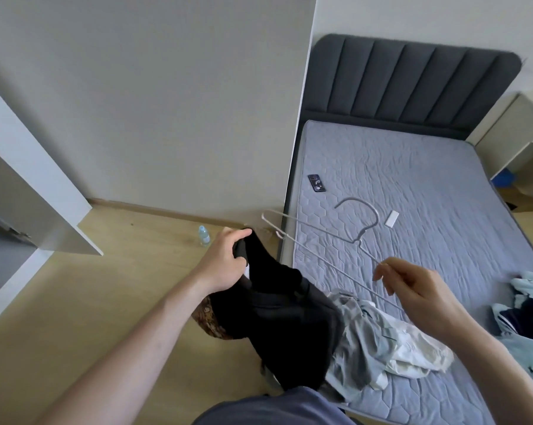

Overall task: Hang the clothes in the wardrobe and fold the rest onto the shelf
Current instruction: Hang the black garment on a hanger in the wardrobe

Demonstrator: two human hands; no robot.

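Currently the left hand (225,262) grips a black fabric garment (277,326) beside the bed's quilted grey mattress (412,185). The right hand (418,296) pinches a thin grey wire hanger (329,237) above crumpled pale clothes (381,342). A dark phone (316,182) lies near the padded headboard (412,84).

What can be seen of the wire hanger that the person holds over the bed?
The hanger is thin, pale grey wire, apparently metal, with an open hook on a twisted neck and a narrow triangular body. It carries no garment. It is held tilted above the grey mattress, its far corner reaching past the bed's edge. The right hand pinches one sloping side near the neck with its fingertips; nothing else visibly touches it.
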